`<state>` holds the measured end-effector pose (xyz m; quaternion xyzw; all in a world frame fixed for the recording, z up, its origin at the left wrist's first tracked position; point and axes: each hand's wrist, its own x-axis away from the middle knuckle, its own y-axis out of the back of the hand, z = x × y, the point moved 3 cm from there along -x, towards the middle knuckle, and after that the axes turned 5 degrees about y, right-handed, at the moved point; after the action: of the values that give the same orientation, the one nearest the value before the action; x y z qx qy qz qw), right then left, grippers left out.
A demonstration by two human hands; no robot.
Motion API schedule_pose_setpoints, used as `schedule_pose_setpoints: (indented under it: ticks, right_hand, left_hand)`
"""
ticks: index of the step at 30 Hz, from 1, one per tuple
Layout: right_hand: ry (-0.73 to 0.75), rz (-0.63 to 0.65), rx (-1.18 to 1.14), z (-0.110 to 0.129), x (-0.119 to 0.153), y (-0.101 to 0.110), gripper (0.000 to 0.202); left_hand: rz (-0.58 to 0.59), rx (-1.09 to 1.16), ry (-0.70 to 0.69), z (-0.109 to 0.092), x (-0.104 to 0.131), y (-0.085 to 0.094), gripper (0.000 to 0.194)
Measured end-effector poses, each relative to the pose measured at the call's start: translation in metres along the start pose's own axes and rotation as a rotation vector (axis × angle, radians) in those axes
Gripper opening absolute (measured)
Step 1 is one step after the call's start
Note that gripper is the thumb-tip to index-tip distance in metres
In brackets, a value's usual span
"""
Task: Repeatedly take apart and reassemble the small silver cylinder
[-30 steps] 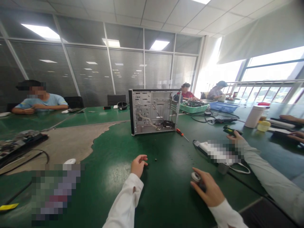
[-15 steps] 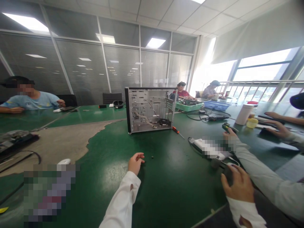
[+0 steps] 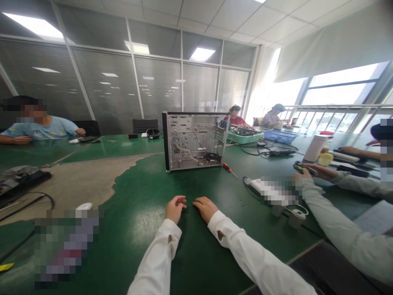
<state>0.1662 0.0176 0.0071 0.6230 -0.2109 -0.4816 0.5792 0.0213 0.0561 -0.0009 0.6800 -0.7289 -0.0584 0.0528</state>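
On the counter (image 3: 138, 233), the left hand (image 3: 175, 209) is loosely curled and released, its thumb apart from the fingers. Just beside it, the right hand (image 3: 206, 209) points its fingertips down; whether they pinch anything, I cannot tell. The case (image 3: 184, 141) stands upright beyond both hands, apart from them, its open side facing them. A screwdriver (image 3: 227, 167) lies by its lower right corner, farther out than the right hand.
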Motion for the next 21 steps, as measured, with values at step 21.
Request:
schedule_pose_setpoints:
  ticks: [21]
  right_hand:
    - [-0.840, -0.414, 0.529, -0.168, 0.242, 0.140, 0.021]
  left_hand:
    - [0.023, -0.102, -0.034, 0.002, -0.002, -0.002, 0.032]
